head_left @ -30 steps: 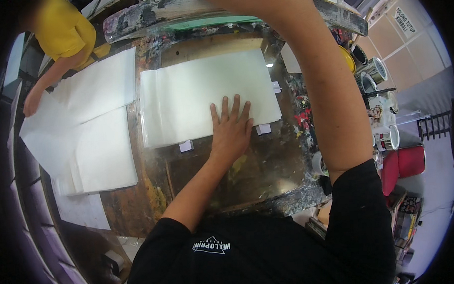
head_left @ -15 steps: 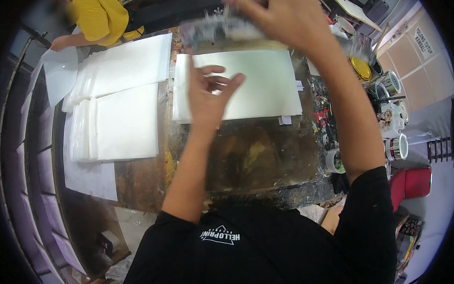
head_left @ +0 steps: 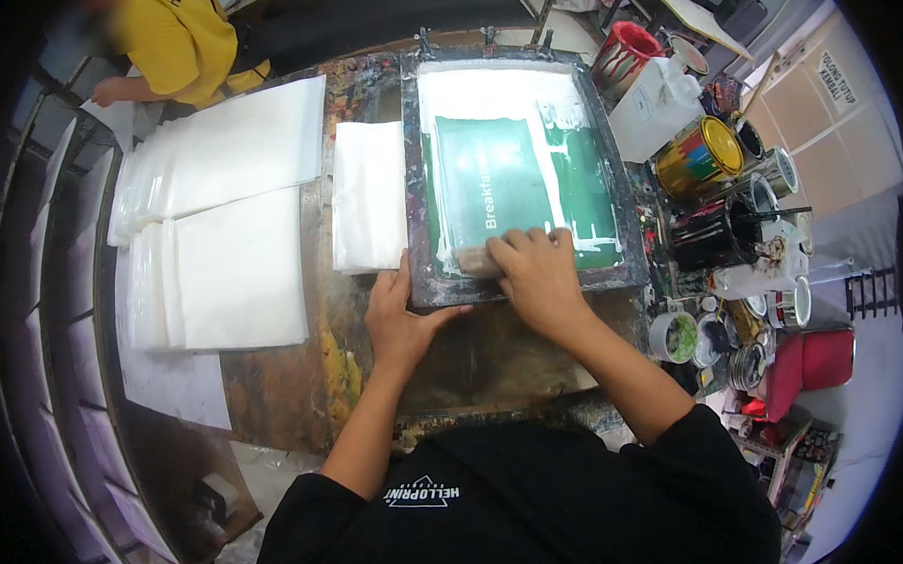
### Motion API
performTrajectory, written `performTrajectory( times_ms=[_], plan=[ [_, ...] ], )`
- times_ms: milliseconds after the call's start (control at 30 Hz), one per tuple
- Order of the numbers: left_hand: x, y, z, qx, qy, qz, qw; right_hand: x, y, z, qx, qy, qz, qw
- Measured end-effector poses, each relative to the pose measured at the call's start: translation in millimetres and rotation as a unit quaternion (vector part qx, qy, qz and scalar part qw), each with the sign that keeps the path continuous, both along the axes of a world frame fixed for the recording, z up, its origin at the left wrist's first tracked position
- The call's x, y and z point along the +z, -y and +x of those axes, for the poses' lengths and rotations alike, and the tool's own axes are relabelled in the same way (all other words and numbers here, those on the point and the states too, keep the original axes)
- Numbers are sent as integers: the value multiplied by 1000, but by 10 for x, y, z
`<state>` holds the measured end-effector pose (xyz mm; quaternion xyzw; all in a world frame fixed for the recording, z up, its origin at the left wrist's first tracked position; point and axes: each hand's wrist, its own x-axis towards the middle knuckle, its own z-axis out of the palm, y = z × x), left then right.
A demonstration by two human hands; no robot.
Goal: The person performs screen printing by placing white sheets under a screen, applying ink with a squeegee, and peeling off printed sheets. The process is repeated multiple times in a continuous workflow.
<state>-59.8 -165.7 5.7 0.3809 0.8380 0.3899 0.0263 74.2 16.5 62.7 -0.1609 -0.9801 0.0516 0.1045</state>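
A screen-printing frame (head_left: 417, 204) with green mesh lies flat on the worktable over the right part of a white sheet stack (head_left: 369, 200). White ink (head_left: 494, 87) covers the mesh's far end and streaks its right side. My right hand (head_left: 543, 284) is closed around a brownish squeegee (head_left: 478, 262) at the near end of the mesh. My left hand (head_left: 398, 319) rests against the frame's near left corner. Its fingers reach along the left side, and its thumb is stretched out along the near edge. The squeegee's right part is hidden under my fingers.
Several piles of white sheets (head_left: 237, 270) lie on the left of the table (head_left: 276, 388). Paint cans (head_left: 701, 159), a white jug (head_left: 654, 106) and small tubs (head_left: 672, 336) crowd the right edge. A person in a yellow shirt (head_left: 180, 43) stands at the far left.
The screen frame has come down over the sheet stack. My right hand has moved from the far edge to the squeegee at the near end. My left hand has lowered to the frame's corner.
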Motion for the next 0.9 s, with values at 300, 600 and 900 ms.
performTrajectory(
  times_ms=[300, 600, 900],
  plan=[
    [104, 18, 22, -3, 65, 7, 998, 76, -1446, -1578, -48, 83, 33, 995],
    [100, 42, 48, -18, 72, 56, 996, 90, -1542, -1484, -22, 63, 21, 998],
    [390, -145, 84, -15, 153, 246, 957, 958, -95, -95, -10, -30, -6, 999]
  ],
)
